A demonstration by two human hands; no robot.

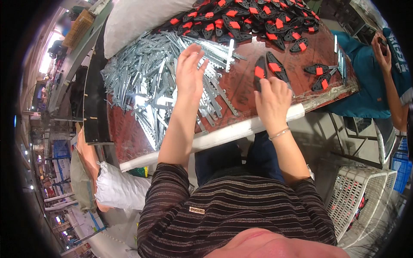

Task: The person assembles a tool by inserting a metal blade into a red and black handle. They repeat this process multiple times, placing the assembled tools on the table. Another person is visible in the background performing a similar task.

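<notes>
My left hand (pixel 189 71) is raised over a large heap of silvery notched metal strips (pixel 142 81), its fingers apart and nothing seen in them. One bright strip (pixel 230 55) lies just right of it, apart from the fingers. My right hand (pixel 275 99) is closed with its fingertips on the near end of a black plastic piece with a red tab (pixel 260 71). Beside that, a second black-and-red piece (pixel 277 66) lies on the red-brown tabletop (pixel 241 92). The palm side of my right hand is hidden.
A big pile of black-and-red pieces (pixel 266 21) covers the far side, beside a white sack (pixel 142 21). Two more pieces (pixel 319 69) lie at the right, near upright strips (pixel 342 64). A person in teal (pixel 361 81) is beyond. A white crate (pixel 357 193) stands lower right.
</notes>
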